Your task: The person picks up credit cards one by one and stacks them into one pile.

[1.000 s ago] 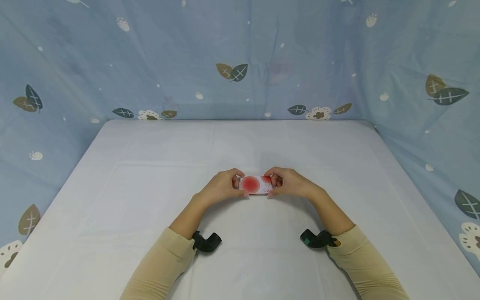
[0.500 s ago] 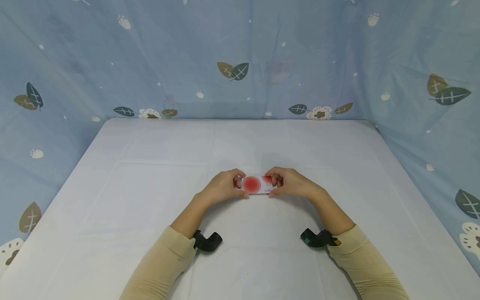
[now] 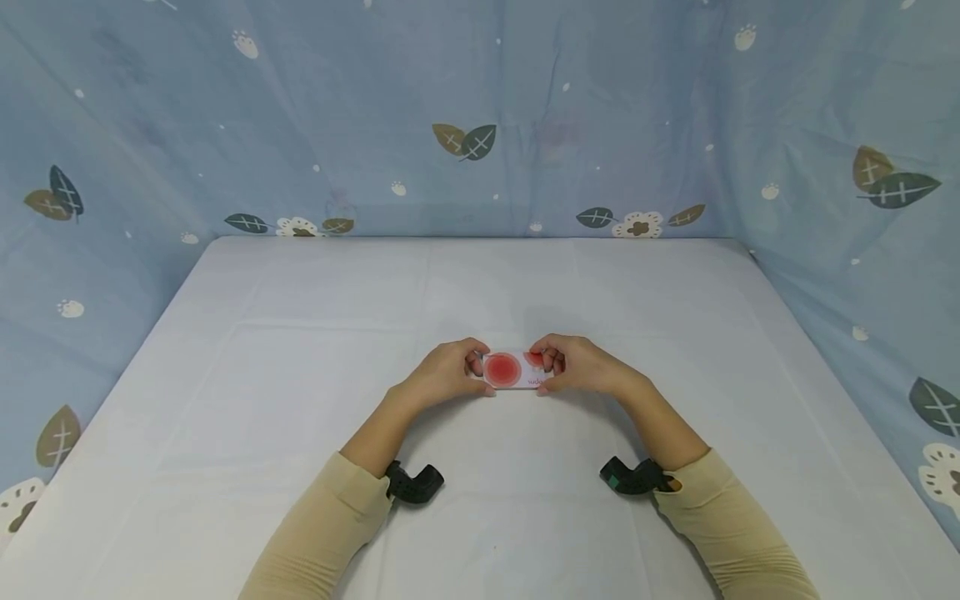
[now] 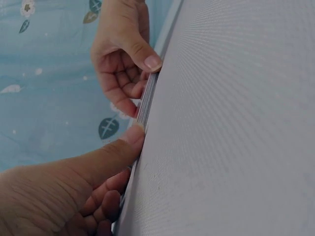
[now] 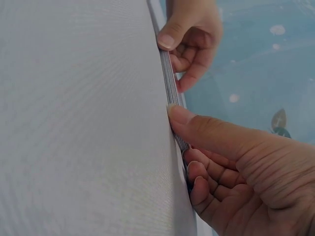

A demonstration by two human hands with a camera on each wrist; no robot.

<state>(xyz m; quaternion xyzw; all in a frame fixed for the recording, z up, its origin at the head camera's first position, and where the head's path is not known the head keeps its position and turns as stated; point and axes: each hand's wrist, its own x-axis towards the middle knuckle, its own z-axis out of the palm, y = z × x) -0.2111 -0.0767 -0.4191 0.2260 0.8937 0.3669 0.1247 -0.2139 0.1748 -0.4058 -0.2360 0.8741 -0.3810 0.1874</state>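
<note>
A thin white stack of cards (image 3: 513, 370), with red circles and small lettering on its top face, lies flat at the middle of the table. My left hand (image 3: 447, 372) pinches its left end, thumb on the near edge and index finger on the far edge. At the other end my right hand (image 3: 579, 367) pinches it the same way, covering part of the lettering. Several thin layers show along the edge of the stack (image 4: 143, 109) in the left wrist view. In the right wrist view, the thumb of my right hand (image 5: 236, 162) presses on that layered edge.
A white cloth with faint creases covers the table (image 3: 495, 517). Blue patterned curtains (image 3: 480, 75) hang behind it and at both sides. A black curved device sits at each wrist, the left one (image 3: 415, 485) and the right one (image 3: 633, 477).
Both hands stay at the two ends of the stack, almost still. The stack shifts very slightly to the right from the oldest frame, and the view tilts a little.
</note>
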